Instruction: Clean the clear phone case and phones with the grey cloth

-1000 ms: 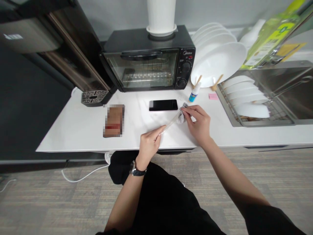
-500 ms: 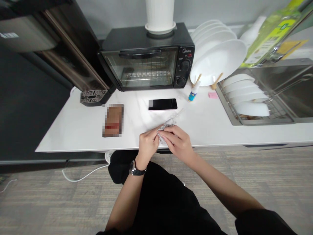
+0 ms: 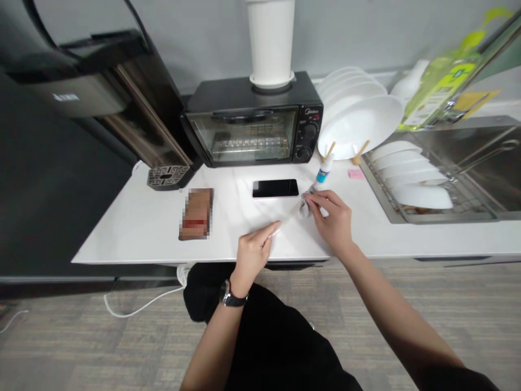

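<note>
In my left hand [image 3: 253, 251], which is closed near the counter's front edge, is the end of a slim pale stick [image 3: 288, 217]; it is blurred and its kind cannot be made out. The stick slants up and right. My right hand [image 3: 334, 220] pinches a crumpled grey cloth [image 3: 304, 208] by the stick's far end; whether the two touch is unclear. Just behind the cloth stands a small white spray bottle [image 3: 323, 172] with a blue label. A phone [image 3: 275, 188] with a dark screen lies flat to the left of the cloth.
A blurred-out brown flat item [image 3: 197, 214] lies at left on the white counter [image 3: 232, 209]. Behind are a dispenser with a drip tray [image 3: 167, 176], a toaster oven [image 3: 252, 136] bearing a white pot [image 3: 272, 43], and racked plates [image 3: 360, 122]. A pink piece [image 3: 356, 174] lies near the sink [image 3: 484, 179].
My hands have drawn apart. The right hand has moved right and away from me with the cloth, while the left stays near the front edge with the stick. The camera view has shifted slightly.
</note>
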{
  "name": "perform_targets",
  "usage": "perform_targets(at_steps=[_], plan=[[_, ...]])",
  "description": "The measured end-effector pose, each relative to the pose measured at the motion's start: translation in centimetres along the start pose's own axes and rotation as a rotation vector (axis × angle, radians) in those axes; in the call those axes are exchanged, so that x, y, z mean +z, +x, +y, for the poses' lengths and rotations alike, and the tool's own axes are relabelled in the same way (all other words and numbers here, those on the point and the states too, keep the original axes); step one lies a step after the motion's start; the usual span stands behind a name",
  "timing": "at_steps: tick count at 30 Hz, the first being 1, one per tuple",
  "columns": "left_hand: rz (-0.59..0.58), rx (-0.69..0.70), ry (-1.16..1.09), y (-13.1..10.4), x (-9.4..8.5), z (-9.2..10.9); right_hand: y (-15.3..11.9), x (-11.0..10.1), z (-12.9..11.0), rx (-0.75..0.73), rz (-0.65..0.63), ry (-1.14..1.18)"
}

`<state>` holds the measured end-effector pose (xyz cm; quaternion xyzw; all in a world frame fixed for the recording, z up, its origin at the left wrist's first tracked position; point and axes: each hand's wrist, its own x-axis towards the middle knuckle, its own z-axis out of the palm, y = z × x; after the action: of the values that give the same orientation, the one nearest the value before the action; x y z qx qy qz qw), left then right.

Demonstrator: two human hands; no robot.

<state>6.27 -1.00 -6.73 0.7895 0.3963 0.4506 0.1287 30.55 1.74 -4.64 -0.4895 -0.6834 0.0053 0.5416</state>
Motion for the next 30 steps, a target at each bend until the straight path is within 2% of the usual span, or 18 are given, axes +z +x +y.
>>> perform_targets(at_steps=[5, 9, 14, 17, 24, 30], plan=[[-0.021, -0.042, -0.006, -0.1, 0.1, -0.2, -0.1, 0.0, -0.2, 0.004, 0.012, -0.004], [0.004, 0.001, -0.013, 0.0, 0.1, -0.2, -1.6, 1.0, -2.5, -0.021, -0.030, 0.048], [-0.007, -0.050, 0.048, 0.0, 0.0, -0.2, -3.9, 2.1, -6.3, -0.081, -0.151, 0.167], [-0.002, -0.028, 0.044, 0.0, 0.0, -0.2, -4.5, 2.2, -7.2, -0.093, -0.218, 0.188], [-0.005, 0.007, 0.033, 0.2, -0.1, -0.1, -3.4, 1.4, -5.5, -0.181, -0.172, 0.198], [-0.002, 0.007, 0.002, 0.1, -0.1, 0.0, -1.4, 0.8, -2.0, -0.076, -0.054, 0.108]])
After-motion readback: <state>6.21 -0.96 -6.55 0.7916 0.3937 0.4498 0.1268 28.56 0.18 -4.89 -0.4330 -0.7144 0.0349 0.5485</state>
